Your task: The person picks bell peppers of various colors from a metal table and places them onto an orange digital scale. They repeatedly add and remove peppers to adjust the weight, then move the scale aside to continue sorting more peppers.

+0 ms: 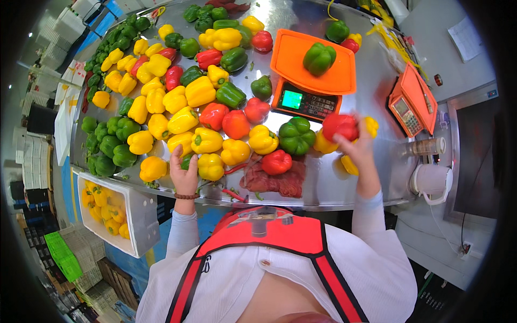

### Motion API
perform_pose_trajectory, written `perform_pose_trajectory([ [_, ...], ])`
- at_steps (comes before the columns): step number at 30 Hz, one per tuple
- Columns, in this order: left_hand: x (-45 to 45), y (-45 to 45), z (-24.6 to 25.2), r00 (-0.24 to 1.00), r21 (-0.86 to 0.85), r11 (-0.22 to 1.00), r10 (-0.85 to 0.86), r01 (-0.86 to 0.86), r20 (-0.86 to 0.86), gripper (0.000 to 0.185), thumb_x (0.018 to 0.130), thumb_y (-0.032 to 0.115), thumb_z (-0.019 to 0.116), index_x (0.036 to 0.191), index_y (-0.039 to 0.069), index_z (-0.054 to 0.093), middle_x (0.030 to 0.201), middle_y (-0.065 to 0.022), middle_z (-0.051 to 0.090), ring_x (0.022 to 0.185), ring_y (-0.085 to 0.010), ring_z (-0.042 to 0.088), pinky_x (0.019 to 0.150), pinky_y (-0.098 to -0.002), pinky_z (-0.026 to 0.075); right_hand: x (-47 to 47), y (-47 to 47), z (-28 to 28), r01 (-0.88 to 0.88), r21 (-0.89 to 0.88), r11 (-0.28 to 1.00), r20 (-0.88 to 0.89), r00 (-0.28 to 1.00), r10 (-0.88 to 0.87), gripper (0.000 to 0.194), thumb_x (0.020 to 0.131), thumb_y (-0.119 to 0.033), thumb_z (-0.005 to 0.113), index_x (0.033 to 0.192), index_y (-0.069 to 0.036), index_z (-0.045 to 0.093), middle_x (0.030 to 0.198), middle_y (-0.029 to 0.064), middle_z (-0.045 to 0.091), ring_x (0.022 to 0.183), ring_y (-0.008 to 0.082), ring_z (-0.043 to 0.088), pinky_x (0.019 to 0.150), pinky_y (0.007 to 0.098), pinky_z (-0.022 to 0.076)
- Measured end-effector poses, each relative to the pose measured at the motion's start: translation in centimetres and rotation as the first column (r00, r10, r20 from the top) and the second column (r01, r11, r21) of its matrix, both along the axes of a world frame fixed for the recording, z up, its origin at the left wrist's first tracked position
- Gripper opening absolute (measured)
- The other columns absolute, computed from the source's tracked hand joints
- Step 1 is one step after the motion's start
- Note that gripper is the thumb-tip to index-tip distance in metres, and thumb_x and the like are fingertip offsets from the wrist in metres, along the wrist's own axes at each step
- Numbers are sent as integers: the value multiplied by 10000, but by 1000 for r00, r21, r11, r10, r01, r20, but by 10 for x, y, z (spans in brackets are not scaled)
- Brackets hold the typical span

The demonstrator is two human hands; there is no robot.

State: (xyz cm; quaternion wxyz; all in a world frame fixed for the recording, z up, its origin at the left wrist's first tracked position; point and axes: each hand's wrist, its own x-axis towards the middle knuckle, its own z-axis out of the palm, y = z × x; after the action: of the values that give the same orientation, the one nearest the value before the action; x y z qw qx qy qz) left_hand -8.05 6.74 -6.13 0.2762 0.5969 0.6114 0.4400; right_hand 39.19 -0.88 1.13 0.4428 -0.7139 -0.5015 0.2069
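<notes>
My right hand holds a red bell pepper just below the orange scale, with yellow bell peppers close beside and under it. My left hand, a brown bracelet at its wrist, is at the table's near edge with thumb and fingers apart. A bit of green pepper shows behind that hand; contact with it cannot be made out. Close by is a yellow bell pepper. On the orange tray of the digital scale rests one green bell pepper.
Many yellow, red and green peppers cover the left of the metal table. A dark red cloth lies in front. At right are a second orange scale, a jar and a white kettle. A foam box holds yellow peppers.
</notes>
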Motion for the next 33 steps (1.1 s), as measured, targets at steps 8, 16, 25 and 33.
perform_pose_trajectory([
  [8,11,3,0,999,27,999,-47,47,17,474,864,91,742,1291,-23,572,1251,-147,626,1171,-253,600,1016,-357,464,88,157,-30,249,24,968,389,890,-238,861,772,-525,810,1450,-121,466,1221,217,679,1115,393,665,925,450,527],
  [16,-12,14,-4,991,21,997,79,-77,-106,474,847,138,756,1263,-15,589,1217,-179,632,1132,-321,616,990,-393,484,23,100,-31,204,266,942,179,950,-256,642,876,-229,774,1411,6,508,1380,189,585,1272,286,569,1055,375,440],
  [25,-26,112,-26,919,131,990,101,-54,-382,544,791,207,807,1244,-12,599,1234,-209,630,1160,-374,591,1025,-445,466,-115,33,-54,-236,107,966,213,954,210,322,781,-115,772,1084,-34,697,1069,153,686,1049,348,620,954,437,492],
  [33,-32,136,-38,752,42,998,-3,40,-659,597,769,273,839,1259,18,609,1219,-185,644,1145,-372,585,1003,-448,462,-107,41,-52,-278,136,951,253,938,238,291,773,-83,755,1055,-55,691,1001,126,694,984,341,624,872,425,512],
])
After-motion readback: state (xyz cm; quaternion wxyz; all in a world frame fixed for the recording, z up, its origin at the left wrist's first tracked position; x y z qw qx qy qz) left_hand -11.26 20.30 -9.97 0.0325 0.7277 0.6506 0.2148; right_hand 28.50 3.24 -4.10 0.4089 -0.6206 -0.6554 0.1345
